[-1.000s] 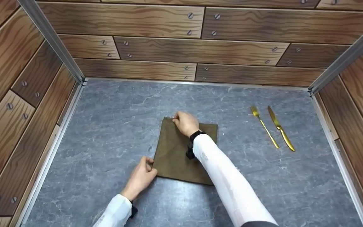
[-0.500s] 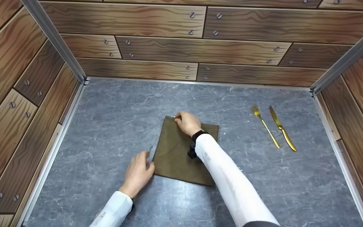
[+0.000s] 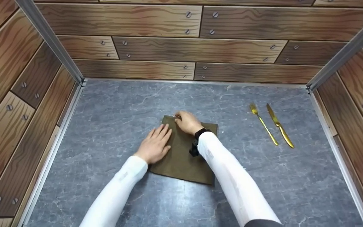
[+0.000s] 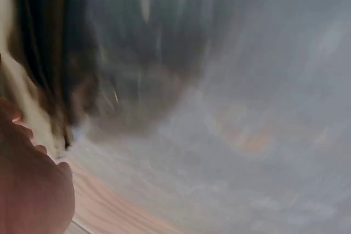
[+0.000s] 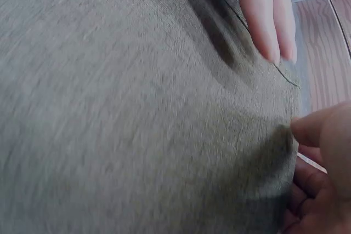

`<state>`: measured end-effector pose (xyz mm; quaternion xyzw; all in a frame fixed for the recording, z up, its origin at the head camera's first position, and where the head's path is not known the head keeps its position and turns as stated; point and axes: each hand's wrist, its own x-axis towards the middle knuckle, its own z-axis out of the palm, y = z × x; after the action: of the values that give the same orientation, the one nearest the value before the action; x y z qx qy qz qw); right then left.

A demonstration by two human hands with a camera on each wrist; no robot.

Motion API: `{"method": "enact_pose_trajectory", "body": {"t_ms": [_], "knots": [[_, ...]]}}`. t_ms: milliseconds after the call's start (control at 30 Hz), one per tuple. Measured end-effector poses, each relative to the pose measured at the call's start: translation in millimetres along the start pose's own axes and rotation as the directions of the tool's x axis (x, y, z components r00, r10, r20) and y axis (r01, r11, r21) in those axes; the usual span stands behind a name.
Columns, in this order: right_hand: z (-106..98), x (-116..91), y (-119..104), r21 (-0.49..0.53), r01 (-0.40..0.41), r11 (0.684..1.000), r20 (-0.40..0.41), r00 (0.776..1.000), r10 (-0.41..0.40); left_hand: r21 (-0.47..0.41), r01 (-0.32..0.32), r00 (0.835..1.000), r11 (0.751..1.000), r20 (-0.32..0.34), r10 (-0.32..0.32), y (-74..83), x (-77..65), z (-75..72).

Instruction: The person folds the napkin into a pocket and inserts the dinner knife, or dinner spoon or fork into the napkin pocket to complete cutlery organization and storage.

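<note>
A folded olive-brown cloth (image 3: 181,157) lies flat on the grey floor of the box. My left hand (image 3: 154,144) rests on its left edge with straight, spread fingers. At the far edge my right hand (image 3: 187,122) pinches the cloth between thumb and fingers. In the right wrist view the right hand (image 5: 323,157) grips the cloth's edge, and two straight fingers (image 5: 260,15) of the left hand touch the cloth beside it. The left wrist view is blurred, with part of the left hand (image 4: 35,190) at lower left.
To the right lie a gold fork (image 3: 264,126) and a gold knife (image 3: 279,126), side by side. Wood-patterned walls (image 3: 156,50) enclose the marbled grey surface (image 3: 106,104) at the back and on both sides.
My left hand has let go of the cloth's near left corner, moved away from me along the left edge, and laid its fingers out straight. The right hand keeps its pinch.
</note>
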<state>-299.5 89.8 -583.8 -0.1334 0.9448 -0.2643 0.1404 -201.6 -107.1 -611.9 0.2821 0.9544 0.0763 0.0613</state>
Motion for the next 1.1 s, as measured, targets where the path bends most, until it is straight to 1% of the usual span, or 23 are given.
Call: {"method": "enact_pose_trajectory", "body": {"t_ms": [67,100,133,200,333,467,567,633,700,767,833,900,1000,1033,1100], "knots": [[-3.9,-4.5,8.0,-0.040,-0.017,0.999,-0.005,1.000,0.017,0.030,0.011,0.999,0.999,0.039,-0.012,-4.5,8.9,3.2],[-6.0,-6.5,13.2,-0.077,-0.027,0.997,-0.015,1.000,0.025,0.043,0.012,0.999,0.999,0.049,-0.014,-6.0,11.8,5.2],[-8.3,-8.2,18.2,-0.115,-0.036,0.993,-0.024,0.999,0.034,0.053,0.014,0.998,0.999,0.053,-0.017,-7.9,13.3,7.2],[-13.9,-12.7,30.3,-0.160,-0.053,0.986,-0.044,0.998,0.046,0.080,0.013,0.998,0.997,0.058,-0.018,-10.0,14.7,10.0],[-27.9,-25.7,59.5,-0.205,-0.081,0.975,-0.067,0.995,0.069,0.125,0.013,0.999,0.992,0.035,-0.018,-8.8,15.3,9.9],[-40.8,-37.8,87.2,-0.264,-0.098,0.960,-0.078,0.994,0.080,0.167,0.047,0.999,0.985,0.019,-0.050,-3.4,14.7,5.2],[-47.1,-42.1,99.1,-0.276,-0.055,0.960,-0.077,0.996,0.035,0.190,0.078,0.996,0.979,0.028,-0.085,3.5,15.2,1.7],[-49.2,-43.0,102.2,-0.251,-0.007,0.968,-0.088,0.996,-0.016,0.208,0.100,0.993,0.973,0.042,-0.111,9.0,16.6,0.0],[-50.2,-45.0,103.3,-0.227,0.034,0.973,-0.118,0.991,-0.062,0.212,0.117,0.991,0.970,0.041,-0.129,13.7,18.8,0.3],[-50.3,-48.6,102.9,-0.210,0.060,0.976,-0.166,0.981,-0.096,0.214,0.128,0.990,0.968,0.031,-0.138,17.2,21.9,1.6],[-49.0,-55.7,101.3,-0.233,0.087,0.969,-0.200,0.970,-0.135,0.209,0.115,0.993,0.971,0.000,-0.117,18.7,25.9,3.6],[-45.3,-65.5,99.1,-0.293,0.107,0.950,-0.200,0.965,-0.170,0.218,0.080,0.997,0.973,-0.017,-0.078,18.0,31.5,5.8],[-35.8,-83.3,95.4,-0.383,0.131,0.914,-0.124,0.974,-0.192,0.219,0.020,0.999,0.976,-0.045,-0.011,13.5,41.5,7.9],[-31.8,-88.7,94.9,-0.401,0.135,0.906,-0.093,0.978,-0.187,0.220,0.009,0.999,0.975,-0.054,0.003,11.1,45.0,8.7],[-23.4,-96.6,95.5,-0.416,0.134,0.899,-0.038,0.986,-0.164,0.210,0.006,0.997,0.978,-0.074,0.010,6.0,50.9,9.7]]}}
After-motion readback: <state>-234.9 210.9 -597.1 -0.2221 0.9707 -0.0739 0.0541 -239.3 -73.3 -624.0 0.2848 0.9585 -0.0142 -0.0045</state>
